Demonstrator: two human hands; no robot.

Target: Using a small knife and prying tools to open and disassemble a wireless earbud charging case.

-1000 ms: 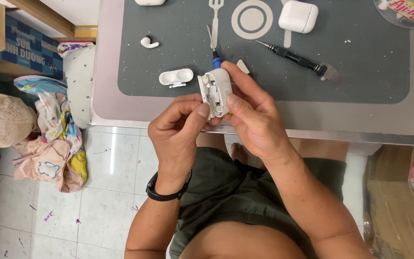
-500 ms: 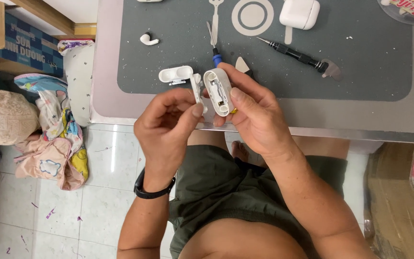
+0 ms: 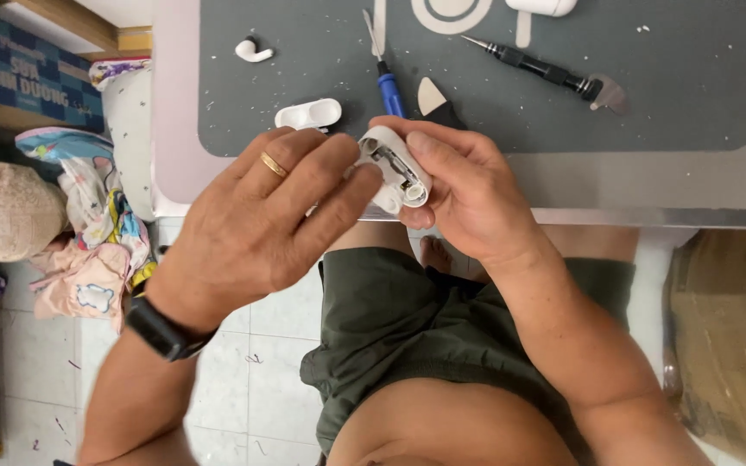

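Your right hand [image 3: 468,185] pinches a small white case [image 3: 395,168] between thumb and fingers, holding it just past the near edge of the table [image 3: 649,185], above your lap. The case is opened up, its inner cavity with metal parts facing you. Your left hand [image 3: 278,216] reaches in from the left, and its fingertips [image 3: 364,177] touch the left side of the case; the fingers are curled toward it, but you cannot tell whether they grip anything of their own. A gold ring [image 3: 273,164] sits on one left finger and a black watch [image 3: 161,328] on that wrist. On the grey mat [image 3: 649,95] behind your hands, a white lid piece [image 3: 308,113] lies just beyond your left knuckles. A blue-handled tool [image 3: 388,82] and a dark pry pick [image 3: 433,99] lie near the case, just above it in the view. A black screwdriver [image 3: 533,65] lies slanted further right, well apart from your hands. A white earbud [image 3: 252,52] rests at the mat's far left. On the tiled floor to your left lies a heap of coloured cloth [image 3: 88,242].
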